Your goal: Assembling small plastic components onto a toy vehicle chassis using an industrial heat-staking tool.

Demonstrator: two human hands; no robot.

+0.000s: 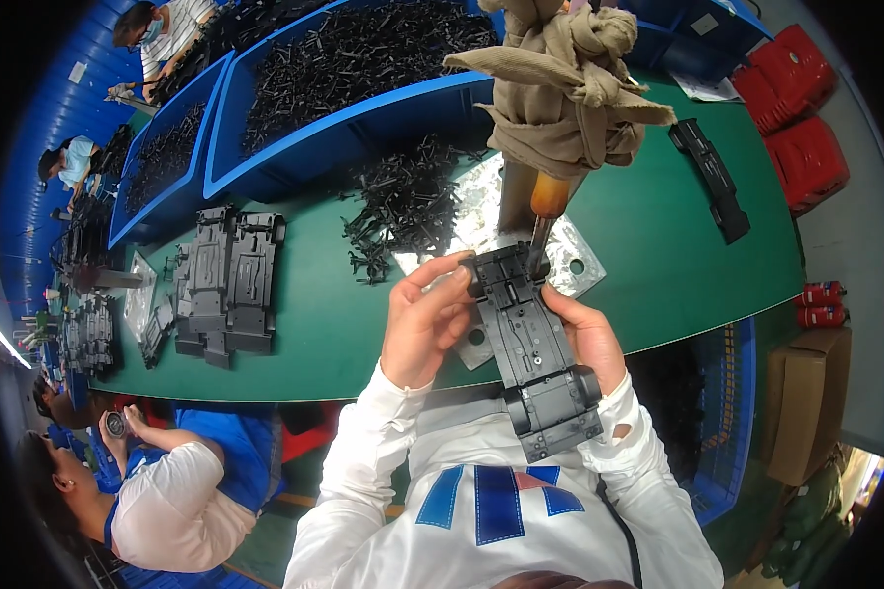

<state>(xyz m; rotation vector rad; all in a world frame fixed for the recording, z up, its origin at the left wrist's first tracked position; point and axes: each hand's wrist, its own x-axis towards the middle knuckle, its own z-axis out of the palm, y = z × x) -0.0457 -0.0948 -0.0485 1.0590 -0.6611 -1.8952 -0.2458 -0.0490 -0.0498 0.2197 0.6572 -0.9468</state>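
Note:
A long black plastic chassis plate (528,339) slants toward me over the near edge of the green table. My left hand (424,319) is closed on its far left corner, with the thumb and forefinger at the edge. My right hand (591,336) grips the right side, fingers partly hidden beneath it. An upright tool with an orange handle (550,196) and a narrow metal shaft points down at the chassis's far end; whether its tip touches is hard to tell. Brown cloth (575,88) is knotted around the part above the handle. Under it lies a shiny metal plate (575,257) with a round hole.
Small black parts lie in a pile (403,206) left of the metal plate. Behind stands a blue bin (363,103) full of similar parts. More chassis plates (228,280) are stacked at left, another (712,182) at right. A co-worker (182,481) sits at left, holding a round object.

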